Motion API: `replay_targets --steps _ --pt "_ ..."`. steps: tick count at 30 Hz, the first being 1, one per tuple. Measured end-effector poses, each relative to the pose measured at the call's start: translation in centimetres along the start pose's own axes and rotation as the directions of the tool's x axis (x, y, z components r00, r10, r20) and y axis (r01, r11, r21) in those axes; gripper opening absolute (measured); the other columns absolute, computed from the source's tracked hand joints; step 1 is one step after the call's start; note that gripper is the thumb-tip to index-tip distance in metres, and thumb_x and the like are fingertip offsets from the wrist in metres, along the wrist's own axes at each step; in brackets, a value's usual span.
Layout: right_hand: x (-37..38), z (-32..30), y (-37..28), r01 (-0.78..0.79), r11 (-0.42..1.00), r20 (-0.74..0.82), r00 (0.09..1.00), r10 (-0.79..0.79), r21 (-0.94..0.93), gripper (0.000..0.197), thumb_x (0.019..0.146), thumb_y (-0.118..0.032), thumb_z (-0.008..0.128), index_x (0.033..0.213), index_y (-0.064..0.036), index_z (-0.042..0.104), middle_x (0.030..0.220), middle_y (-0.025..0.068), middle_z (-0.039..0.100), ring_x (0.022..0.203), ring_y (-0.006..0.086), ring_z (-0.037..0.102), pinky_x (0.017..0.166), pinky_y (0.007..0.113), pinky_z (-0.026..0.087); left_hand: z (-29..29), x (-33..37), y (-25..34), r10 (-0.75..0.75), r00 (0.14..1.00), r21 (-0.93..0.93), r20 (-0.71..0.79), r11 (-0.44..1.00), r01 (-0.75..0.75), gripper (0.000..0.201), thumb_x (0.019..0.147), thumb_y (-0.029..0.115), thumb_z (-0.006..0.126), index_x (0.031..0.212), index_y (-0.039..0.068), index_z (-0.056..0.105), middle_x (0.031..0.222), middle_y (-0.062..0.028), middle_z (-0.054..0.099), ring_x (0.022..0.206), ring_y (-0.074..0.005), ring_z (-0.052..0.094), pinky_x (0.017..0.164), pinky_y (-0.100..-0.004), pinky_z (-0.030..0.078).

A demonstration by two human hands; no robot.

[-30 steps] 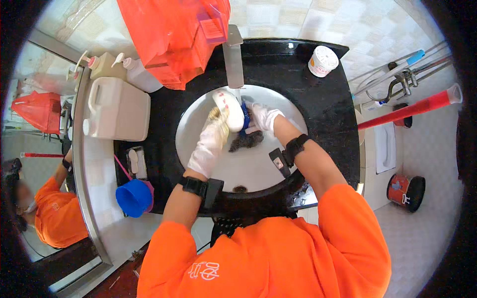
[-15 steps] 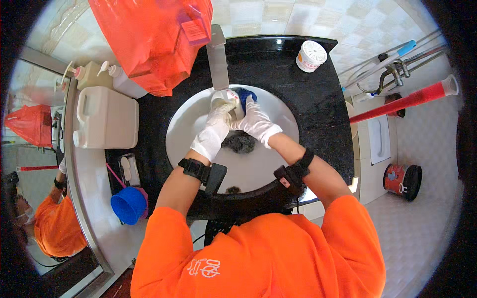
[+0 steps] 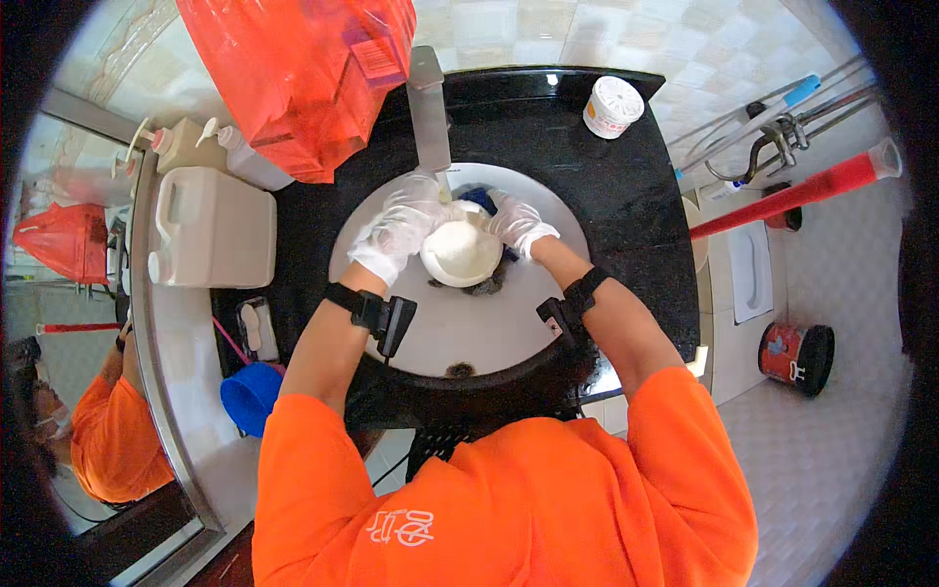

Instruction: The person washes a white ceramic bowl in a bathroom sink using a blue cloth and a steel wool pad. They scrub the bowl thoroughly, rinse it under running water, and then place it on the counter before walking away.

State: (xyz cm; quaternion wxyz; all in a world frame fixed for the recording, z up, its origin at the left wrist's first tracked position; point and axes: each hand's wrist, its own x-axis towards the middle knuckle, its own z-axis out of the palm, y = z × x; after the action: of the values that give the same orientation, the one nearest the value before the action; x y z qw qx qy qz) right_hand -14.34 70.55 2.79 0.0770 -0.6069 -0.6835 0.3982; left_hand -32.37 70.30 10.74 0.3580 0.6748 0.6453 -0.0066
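Observation:
A white round tub (image 3: 464,256) is tilted in the washbasin (image 3: 411,338), its open side facing me and its pale inside showing. My left hand (image 3: 403,217), in a thin whitish glove, closes against the tub's left and rear side, just below the faucet spout (image 3: 430,127). Its fingertips are partly hidden. On the tub's right side my right hand (image 3: 516,223), also gloved, is closed on a dark blue cloth (image 3: 478,200), its thumb by the rim. More of the cloth shows below that palm. A dark grey scrubbing pad (image 3: 485,287) lies beneath the tub in the basin.
A red plastic bag (image 3: 303,78) hangs at the back left. A large beige jug (image 3: 220,227), pump bottles and a blue bowl (image 3: 250,397) stand on the left. A small white tub (image 3: 613,108) sits on the black counter (image 3: 636,215). Right are a red pole (image 3: 802,201) and a bucket (image 3: 797,357).
The tub has come toward me and tipped, so its open inside now faces me. My left hand has shifted left, and my right hand slightly right and down.

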Motion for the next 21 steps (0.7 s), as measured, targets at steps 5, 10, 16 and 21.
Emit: replay_targets --steps 5,10,16,21 --pt "0.3 0.2 1.5 0.074 0.985 -0.101 0.993 -0.059 0.154 0.058 0.083 -0.034 0.064 0.127 0.0002 0.051 0.122 0.0248 0.057 0.114 0.0372 0.055 0.095 0.04 0.043 3.2 2.0 -4.6 -0.094 0.995 -0.021 0.017 0.995 0.094 0.063 0.081 0.046 0.064 0.127 0.007 0.051 0.121 -0.0181 0.059 0.113 -0.0328 0.056 0.095 -0.0408 0.041" --pt "-1.8 -0.2 0.9 -0.043 0.976 -0.157 0.984 0.078 0.212 0.056 0.083 -0.035 0.064 0.126 -0.001 0.052 0.113 0.0203 0.063 0.101 0.034 0.062 0.085 0.038 0.049 3.8 1.7 -4.8 -0.115 0.99 -0.428 0.079 0.893 0.138 0.054 0.09 0.043 0.056 0.13 0.007 0.05 0.113 -0.0103 0.063 0.096 -0.0199 0.061 0.081 -0.0339 0.049" --pt "-0.8 3.6 -0.3 -0.122 0.828 0.251 0.968 -0.023 0.547 0.031 0.089 -0.022 0.054 0.112 -0.0003 0.06 0.123 0.0178 0.051 0.09 0.0247 0.063 0.06 0.028 0.055 6.0 3.5 -4.9 -0.116 0.993 -0.378 0.013 0.919 0.112 0.046 0.092 0.042 0.053 0.121 0.006 0.058 0.106 -0.0099 0.065 0.093 -0.0184 0.062 0.078 -0.0329 0.049" --pt "6.1 11.4 5.7 0.123 0.602 -0.024 0.985 -0.169 0.789 0.031 0.093 -0.021 0.053 0.12 -0.0074 0.056 0.112 0.0109 0.063 0.097 0.021 0.061 0.083 0.033 0.049 7.5 4.9 -3.1 -0.163 0.985 -0.248 -0.054 0.958 0.145 0.054 0.093 0.047 0.049 0.128 0.006 0.054 0.117 -0.0146 0.062 0.108 -0.0293 0.058 0.091 -0.0349 0.045"
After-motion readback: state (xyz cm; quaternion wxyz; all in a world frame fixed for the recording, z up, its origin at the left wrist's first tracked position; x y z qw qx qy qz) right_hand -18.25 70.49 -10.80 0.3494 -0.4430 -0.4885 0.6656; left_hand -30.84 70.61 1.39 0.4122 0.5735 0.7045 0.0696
